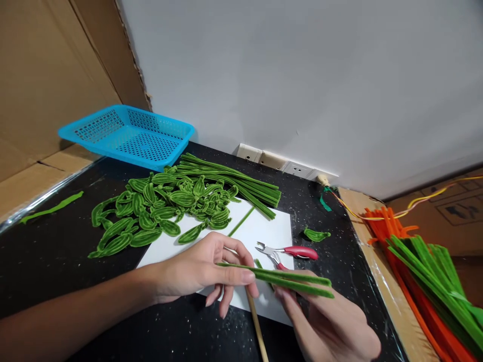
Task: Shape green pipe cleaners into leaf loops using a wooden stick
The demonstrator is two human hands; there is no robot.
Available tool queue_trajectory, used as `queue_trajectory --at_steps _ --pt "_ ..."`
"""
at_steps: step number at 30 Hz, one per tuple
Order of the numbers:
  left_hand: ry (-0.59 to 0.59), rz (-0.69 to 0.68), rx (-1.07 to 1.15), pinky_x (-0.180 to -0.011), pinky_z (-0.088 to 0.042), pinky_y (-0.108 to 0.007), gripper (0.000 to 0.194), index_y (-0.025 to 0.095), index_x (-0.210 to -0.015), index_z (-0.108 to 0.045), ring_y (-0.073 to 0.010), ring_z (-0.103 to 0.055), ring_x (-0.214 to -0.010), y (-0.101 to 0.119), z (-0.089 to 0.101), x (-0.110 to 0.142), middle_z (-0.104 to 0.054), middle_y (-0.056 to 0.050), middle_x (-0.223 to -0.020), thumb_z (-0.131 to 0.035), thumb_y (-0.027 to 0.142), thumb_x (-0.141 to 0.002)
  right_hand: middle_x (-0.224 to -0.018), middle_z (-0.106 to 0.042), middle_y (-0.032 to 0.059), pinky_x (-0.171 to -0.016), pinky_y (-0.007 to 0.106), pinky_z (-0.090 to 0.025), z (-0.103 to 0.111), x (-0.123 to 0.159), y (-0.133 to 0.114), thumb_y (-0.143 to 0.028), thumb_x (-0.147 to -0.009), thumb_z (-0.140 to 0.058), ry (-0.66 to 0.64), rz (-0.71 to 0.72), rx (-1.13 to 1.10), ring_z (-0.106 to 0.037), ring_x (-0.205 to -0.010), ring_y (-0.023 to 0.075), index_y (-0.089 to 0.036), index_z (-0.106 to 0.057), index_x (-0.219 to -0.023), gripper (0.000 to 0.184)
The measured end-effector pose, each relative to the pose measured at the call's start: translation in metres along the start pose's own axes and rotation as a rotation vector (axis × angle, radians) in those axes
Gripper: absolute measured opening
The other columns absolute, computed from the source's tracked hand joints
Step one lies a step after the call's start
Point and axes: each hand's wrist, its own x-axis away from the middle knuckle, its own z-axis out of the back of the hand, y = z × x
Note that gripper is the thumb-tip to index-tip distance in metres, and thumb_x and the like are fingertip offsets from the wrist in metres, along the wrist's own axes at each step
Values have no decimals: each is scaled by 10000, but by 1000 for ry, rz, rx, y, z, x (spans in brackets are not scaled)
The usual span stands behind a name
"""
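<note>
My left hand is closed, thumb against fingers, on green fuzzy pipe cleaners. Their two free ends point right, passing over my right hand. A thin wooden stick runs down from beneath my left fingertips; its upper end is hidden. The thumb and fingers of my right hand are pinched by a short green length of pipe cleaner, partly hidden behind the held strands. Just beyond it, red-handled nippers lie with jaws apart on a white sheet. One more straight pipe cleaner rests on the sheet.
Several looped green leaf shapes are heaped left of the sheet, before a bundle of straight stems. A blue basket stands behind. One leaf lies right. Green bundles and orange ones sit beyond the table edge.
</note>
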Motion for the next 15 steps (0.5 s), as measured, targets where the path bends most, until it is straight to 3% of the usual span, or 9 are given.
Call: queue_trajectory --at_steps 4,7,10,15 --pt "35 12 -6 -374 -384 -149 295 132 -965 -638 -77 -611 -455 -1 0 -1 -778 -94 -871 -786 372 -881 -937 -815 40 -692 289 -656 -3 3 1 6 -763 -800 20 -9 -7 -777 -756 207 -253 -798 -1047 385" --pt "45 21 14 -386 -389 -142 290 130 -968 -656 -65 -590 -459 -1 1 -1 -776 -85 -849 -791 369 -876 -1002 -811 59 -746 338 -678 -4 4 1 -48 -817 -792 26 -169 -102 -788 -812 231 -245 -785 -1114 357" --pt "32 42 35 -383 -379 -132 272 126 -940 -675 -55 -565 -448 0 1 0 -762 -66 -793 -791 362 -872 -1037 -809 87 -687 359 -683 -3 2 -1 -77 -853 -780 50 -263 -184 -789 -771 239 -244 -751 -1238 421" --pt "-16 71 36 -368 -375 -117 237 132 -903 -680 -57 -569 -445 -1 -2 1 -732 -35 -721 -791 338 -864 -860 -796 73 -650 338 -658 3 -12 -6 -83 -818 -814 -40 -76 -311 -766 -758 238 -232 -809 -1020 250"
